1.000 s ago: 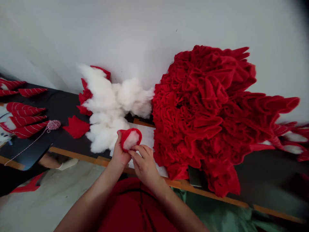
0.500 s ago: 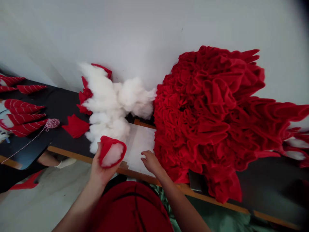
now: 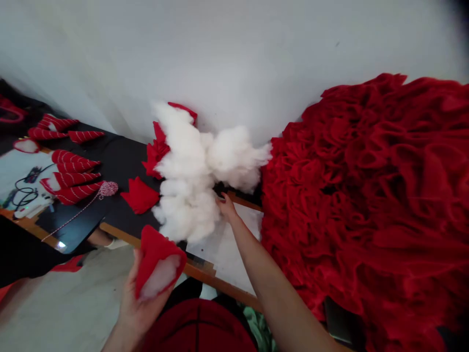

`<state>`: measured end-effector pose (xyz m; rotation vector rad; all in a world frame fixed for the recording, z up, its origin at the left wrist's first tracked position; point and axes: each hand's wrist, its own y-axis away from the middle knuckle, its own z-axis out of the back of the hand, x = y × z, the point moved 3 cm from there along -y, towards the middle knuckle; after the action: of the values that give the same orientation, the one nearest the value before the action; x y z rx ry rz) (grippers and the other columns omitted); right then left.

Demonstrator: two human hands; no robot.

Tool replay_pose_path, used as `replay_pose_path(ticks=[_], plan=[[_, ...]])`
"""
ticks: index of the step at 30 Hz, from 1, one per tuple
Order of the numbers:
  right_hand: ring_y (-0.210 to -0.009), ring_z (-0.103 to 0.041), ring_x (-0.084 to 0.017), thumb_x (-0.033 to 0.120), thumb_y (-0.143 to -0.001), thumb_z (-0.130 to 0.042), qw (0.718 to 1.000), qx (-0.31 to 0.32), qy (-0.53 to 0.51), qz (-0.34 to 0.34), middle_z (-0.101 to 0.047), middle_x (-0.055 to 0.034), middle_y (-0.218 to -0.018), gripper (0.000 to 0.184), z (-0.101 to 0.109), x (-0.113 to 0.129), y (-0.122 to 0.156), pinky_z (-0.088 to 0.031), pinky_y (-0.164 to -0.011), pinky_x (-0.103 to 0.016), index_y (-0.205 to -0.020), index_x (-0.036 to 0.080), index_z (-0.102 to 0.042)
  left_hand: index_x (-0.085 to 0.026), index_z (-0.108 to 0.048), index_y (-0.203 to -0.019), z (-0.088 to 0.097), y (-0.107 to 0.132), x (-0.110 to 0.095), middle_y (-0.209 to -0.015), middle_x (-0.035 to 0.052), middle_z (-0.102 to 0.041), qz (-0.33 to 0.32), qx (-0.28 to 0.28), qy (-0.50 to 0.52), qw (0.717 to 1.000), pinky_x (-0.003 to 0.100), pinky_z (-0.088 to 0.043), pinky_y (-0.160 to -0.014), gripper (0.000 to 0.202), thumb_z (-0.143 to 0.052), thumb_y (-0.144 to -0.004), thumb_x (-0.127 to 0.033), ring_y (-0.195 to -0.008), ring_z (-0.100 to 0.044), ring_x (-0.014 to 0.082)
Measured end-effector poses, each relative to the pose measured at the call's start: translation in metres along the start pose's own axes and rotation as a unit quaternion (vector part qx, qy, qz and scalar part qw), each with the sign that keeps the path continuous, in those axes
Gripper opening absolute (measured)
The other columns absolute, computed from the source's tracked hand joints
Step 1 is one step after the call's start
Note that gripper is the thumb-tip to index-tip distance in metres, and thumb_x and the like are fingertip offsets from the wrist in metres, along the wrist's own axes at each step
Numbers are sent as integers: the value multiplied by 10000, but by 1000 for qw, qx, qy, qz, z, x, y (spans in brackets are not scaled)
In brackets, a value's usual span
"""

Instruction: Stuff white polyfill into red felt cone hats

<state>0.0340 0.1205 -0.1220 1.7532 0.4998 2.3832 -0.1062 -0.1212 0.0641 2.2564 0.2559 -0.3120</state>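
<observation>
My left hand (image 3: 137,298) is closed around a red cone-shaped cloth hat (image 3: 156,254), its opening turned toward me. White stuffing (image 3: 161,276) fills the inside of the hat. At the right edge of a big heap of white fiber stuffing (image 3: 188,205) is my right hand (image 3: 227,206), its fingers apart and touching the fluff. Some of its fingertips are hidden against the stuffing.
Right of my arm rises a large pile of red cloth hats (image 3: 366,205). Red pieces (image 3: 141,195) lie left of the stuffing. Further left are striped red cones (image 3: 78,188), a ball of twisted cord (image 3: 109,188) and a co-worker's arm (image 3: 98,238). A white sheet (image 3: 234,249) covers the table's front.
My right hand has moved forward from the white sheet to the stuffing heap. The red hat in my left hand has come lower and nearer, and the view has swung left.
</observation>
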Motion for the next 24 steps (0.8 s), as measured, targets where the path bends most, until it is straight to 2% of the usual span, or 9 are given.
replay_pose_path(ticks=[3, 6, 11, 16, 20, 24], plan=[[-829, -610, -146, 310, -874, -557, 999, 22, -38, 2, -617, -40, -989, 228, -4, 5, -9, -528, -722, -326, -1020, 136, -584, -251, -622, -1137, -6, -4, -5, -858, 59, -736, 12, -31, -22, 999, 376, -573, -743, 319, -417, -896, -290, -783, -697, 227], [-825, -605, -143, 293, -864, -571, 997, -9, -80, 3, -623, -28, -946, 183, 4, 5, -7, -520, -724, -318, -940, 130, -602, -223, -627, -1121, -17, -11, -7, -859, 73, -734, 37, -37, -50, 997, 376, -576, -720, 309, -433, -889, -282, -776, -697, 233], [-696, -582, -103, 286, -866, -569, 980, -88, -175, -28, -611, 0, -824, 164, 29, -2, 13, -502, -639, -265, -884, 125, -597, -191, -657, -1014, -43, -28, 2, -934, 88, -725, 94, 21, -62, 993, 397, -561, -766, 290, -442, -887, -337, -824, -689, 235], [-505, -485, -61, 351, -866, -552, 945, -167, -273, -65, -527, 54, -635, 225, 64, -4, 38, -436, -512, -212, -793, 138, -561, -206, -661, -927, -66, -39, 20, -856, 55, -724, 104, 32, -89, 990, 402, -554, -757, 277, -421, -898, -342, -791, -681, 211], [-445, -427, -60, 416, -702, -679, 927, -173, -329, -50, -433, 95, -515, 278, 92, 13, 77, -404, -492, -215, -687, 182, -529, -202, -647, -891, -83, -43, 39, -837, 40, -706, 110, 53, -89, 989, 402, -540, -792, 261, -443, -890, -364, -795, -661, 191], [-530, -488, -85, 405, -576, -750, 930, -124, -347, 0, -514, 68, -569, 309, 110, 51, 141, -437, -555, -240, -745, 194, -600, -181, -642, -824, -95, -46, 61, -809, 43, -693, 137, 66, -74, 986, 399, -523, -822, 259, -475, -875, -372, -806, -651, 191]])
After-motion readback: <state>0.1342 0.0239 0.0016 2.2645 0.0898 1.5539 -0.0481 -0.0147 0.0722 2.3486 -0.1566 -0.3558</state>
